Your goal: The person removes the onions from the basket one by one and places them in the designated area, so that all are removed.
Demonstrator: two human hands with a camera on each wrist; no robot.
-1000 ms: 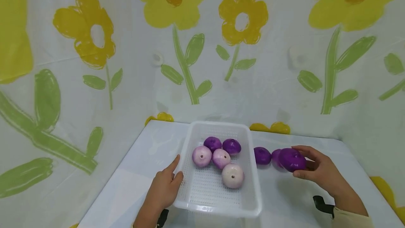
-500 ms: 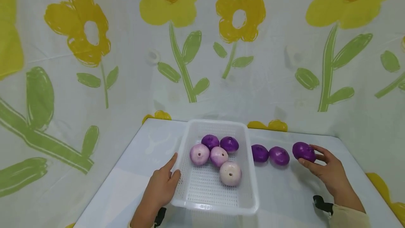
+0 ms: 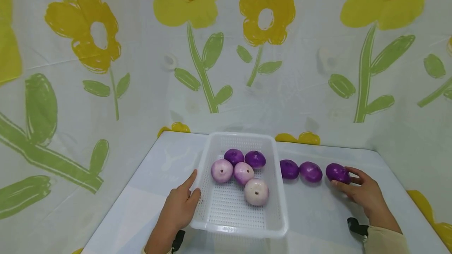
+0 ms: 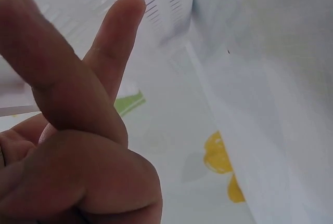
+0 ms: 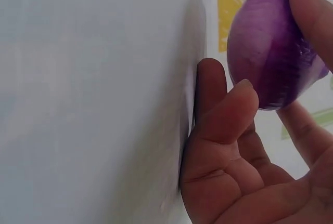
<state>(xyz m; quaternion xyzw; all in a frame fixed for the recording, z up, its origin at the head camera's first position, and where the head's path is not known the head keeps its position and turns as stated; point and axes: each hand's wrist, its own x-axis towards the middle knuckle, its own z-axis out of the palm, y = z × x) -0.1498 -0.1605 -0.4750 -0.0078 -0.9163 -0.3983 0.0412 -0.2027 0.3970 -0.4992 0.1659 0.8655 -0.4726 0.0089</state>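
Observation:
My right hand (image 3: 365,195) pinches a purple onion (image 3: 338,173) between thumb and fingers, low over the table at the right end of a row. Up close in the right wrist view, this onion (image 5: 265,47) shows glossy striped skin, and the little finger side of the hand lies along the table. Two more purple onions (image 3: 310,172) (image 3: 289,169) sit left of it, beside a white perforated basket (image 3: 229,214). At the basket's left side is my left hand (image 3: 180,207), index finger and thumb straight against its wall, the other fingers folded.
Inside the basket, toward its far end, lie several onions: two dark purple ones (image 3: 255,160), two pinkish ones (image 3: 221,171) and a paler one (image 3: 256,192). A white table (image 3: 318,214) bears everything. Behind it hangs a flower-printed white sheet (image 3: 300,101).
The right hand has carried its onion rightward, away from overlapping the neighbouring onion, and lowered it at the row's right end. The left hand stays at the basket; the head view has shifted slightly.

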